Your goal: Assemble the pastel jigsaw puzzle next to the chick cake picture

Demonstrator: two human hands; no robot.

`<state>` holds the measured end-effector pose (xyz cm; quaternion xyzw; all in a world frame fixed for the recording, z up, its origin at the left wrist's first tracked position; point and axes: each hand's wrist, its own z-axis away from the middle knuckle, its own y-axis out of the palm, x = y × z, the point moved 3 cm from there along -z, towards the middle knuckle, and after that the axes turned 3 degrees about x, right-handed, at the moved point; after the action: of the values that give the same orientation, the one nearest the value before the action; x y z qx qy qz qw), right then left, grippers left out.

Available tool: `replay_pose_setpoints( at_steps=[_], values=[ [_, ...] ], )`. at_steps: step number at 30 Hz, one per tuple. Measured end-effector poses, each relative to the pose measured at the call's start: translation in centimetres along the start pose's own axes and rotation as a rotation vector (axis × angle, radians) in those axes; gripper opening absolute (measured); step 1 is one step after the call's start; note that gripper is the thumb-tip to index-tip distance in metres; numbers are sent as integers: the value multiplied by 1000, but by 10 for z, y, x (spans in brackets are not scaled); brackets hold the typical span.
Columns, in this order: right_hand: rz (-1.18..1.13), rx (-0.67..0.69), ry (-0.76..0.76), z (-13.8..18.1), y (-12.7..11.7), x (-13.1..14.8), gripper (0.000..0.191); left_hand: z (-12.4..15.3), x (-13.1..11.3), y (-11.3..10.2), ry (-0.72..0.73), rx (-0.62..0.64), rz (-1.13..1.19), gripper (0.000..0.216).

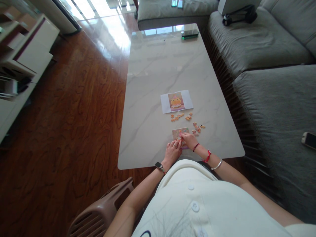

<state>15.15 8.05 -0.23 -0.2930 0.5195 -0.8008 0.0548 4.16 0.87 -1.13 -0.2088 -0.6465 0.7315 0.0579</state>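
A partly assembled jigsaw puzzle (177, 132) lies near the front edge of the table, its lower middle covered by my hands. My left hand (173, 150) rests on the puzzle's left side, fingers laid out over its edge. From the right, my right hand (189, 141) reaches over the puzzle with thumb and fingertips pinched on a small puzzle piece, which is mostly hidden. Loose puzzle pieces (195, 132) lie right of the puzzle. More orange pieces (177, 117) form a row above it. Behind them is a white sheet (165, 104) with a printed picture of an orange cartoon figure (176, 102).
The marbled table (145, 131) has a dark and green box (189, 34) at its far end. Grey sofas (266, 49) line the right side and far end. A phone (309, 140) lies on the right sofa. A plastic stool (98, 210) stands at lower left.
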Motion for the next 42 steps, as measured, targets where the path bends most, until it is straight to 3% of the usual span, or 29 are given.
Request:
replay_pose_setpoints(
  at_steps=[8, 17, 25, 28, 34, 37, 42],
  values=[
    [141, -54, -126, 24, 11, 10, 23, -2, -1, 5, -16, -21, -25, 33],
    [232, -40, -145, 32, 2, 12, 25, -2, -1, 8, 8, -24, -55, 33],
    [223, -20, -157, 19, 4, 26, 17, -2, -1, 5, -17, -42, -16, 29],
    [52, -94, -106, 19, -4, 7, 17, -2, 2, -1, -34, -55, -8, 25],
    [-231, -397, 178, 31, -26, -68, 22, -26, 17, -20, -112, -46, 88, 18],
    [-176, -377, 215, 27, -27, -82, 19, -47, 19, -30, -110, -84, 114, 20],
    [-58, -273, 175, 12, -16, -70, 11, -61, 19, -40, -137, -146, 162, 20]
  ],
)
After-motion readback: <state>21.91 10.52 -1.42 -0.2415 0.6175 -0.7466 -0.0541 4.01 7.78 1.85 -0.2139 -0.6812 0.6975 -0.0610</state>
